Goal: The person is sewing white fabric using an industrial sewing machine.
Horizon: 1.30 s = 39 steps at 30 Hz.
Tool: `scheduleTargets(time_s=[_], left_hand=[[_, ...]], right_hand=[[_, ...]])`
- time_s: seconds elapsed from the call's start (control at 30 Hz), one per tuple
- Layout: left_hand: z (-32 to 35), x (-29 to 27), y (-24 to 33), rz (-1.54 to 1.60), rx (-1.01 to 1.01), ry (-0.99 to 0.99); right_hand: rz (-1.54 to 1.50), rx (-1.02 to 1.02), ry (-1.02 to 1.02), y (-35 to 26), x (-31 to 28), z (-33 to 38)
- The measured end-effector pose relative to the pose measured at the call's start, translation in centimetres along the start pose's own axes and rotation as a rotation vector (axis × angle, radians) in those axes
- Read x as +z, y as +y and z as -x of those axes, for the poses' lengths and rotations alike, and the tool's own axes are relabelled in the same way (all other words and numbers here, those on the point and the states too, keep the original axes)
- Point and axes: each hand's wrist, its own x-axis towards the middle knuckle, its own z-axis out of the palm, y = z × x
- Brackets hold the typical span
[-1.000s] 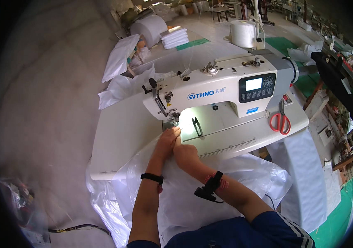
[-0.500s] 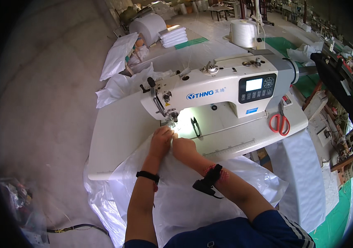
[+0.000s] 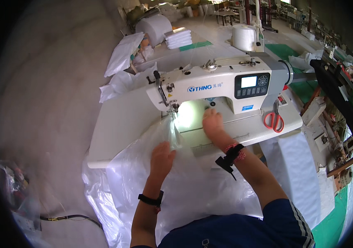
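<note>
Loosely bent, the fingers of your left hand (image 3: 162,160) rest on the cloudy white sheet (image 3: 184,182), thumb apart from them; whether they pinch a fold cannot be told. That hand lies just in front of the machine (image 3: 209,78), a place that seems to suit steadying the sheet.

Your right hand (image 3: 213,123) is well apart from it, reaching beneath the machine's arm with fingers curled and pointing away from you. A small dark thing (image 3: 207,108) shows at its fingertips; whether it is gripped cannot be told.

The sheet runs from the needle end, where it narrows into a brightly lit bunch, over the near edge of the table (image 3: 116,124) and down toward your lap. The machine probably holds that narrow end, which would let your right hand reach elsewhere.

Red-handled scissors (image 3: 273,122) lie on the table's right side, perhaps put there to be near you yet clear of the sheet. Behind the machine stands a white thread cone (image 3: 244,38).
</note>
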Motion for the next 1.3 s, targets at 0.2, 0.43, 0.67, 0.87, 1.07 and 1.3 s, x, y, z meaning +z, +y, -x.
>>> scheduleTargets(time_s=[0.2,0.43,0.67,0.87,1.07,1.3], left_hand=[[4.7,-3.0,-4.4,0.054,-0.155,0.194],[5.4,-5.2,-2.8,-0.238,-0.02,0.167],[5.1,-2.2,7.0,-0.047,0.172,0.044],[6.6,-1.7,7.2,-0.095,0.077,-0.069],[6.7,-2.1,6.9,-0.085,0.104,-0.072],[6.9,-2.7,0.8,-0.22,0.032,0.064]], right_hand=[[-0.598,0.107,-0.388,-2.3,-5.4,5.7],[-1.085,0.229,-0.565,-5.8,-4.3,14.2],[-2.134,0.792,-0.823,-7.5,-3.6,17.5],[-1.802,0.762,-0.866,-6.4,-5.8,16.2],[-1.394,0.424,-0.476,-7.5,-4.1,11.4],[-0.654,0.102,-0.381,-9.4,-5.1,11.4]])
